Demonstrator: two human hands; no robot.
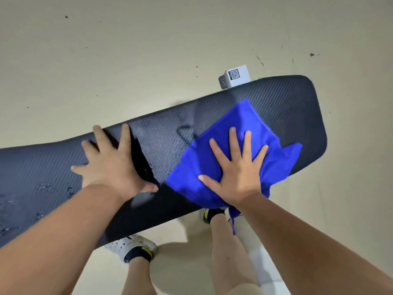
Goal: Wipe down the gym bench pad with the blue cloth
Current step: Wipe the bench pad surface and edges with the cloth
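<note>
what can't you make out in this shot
Head view, bench pad: left end cut off by the frame edge.
Pad surface beneath the blue cloth, right hand and left hand: covered.
White box: print too small to read, base hidden by the pad.
Left hand fingers: blurred.

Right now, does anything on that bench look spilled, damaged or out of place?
Yes: liquid droplets bead on the bench pad, beside the blue cloth and in patches near its left end, not yet wiped. A strip of the cloth dangles off the near edge. A small white box sits on the floor behind the pad.
</note>
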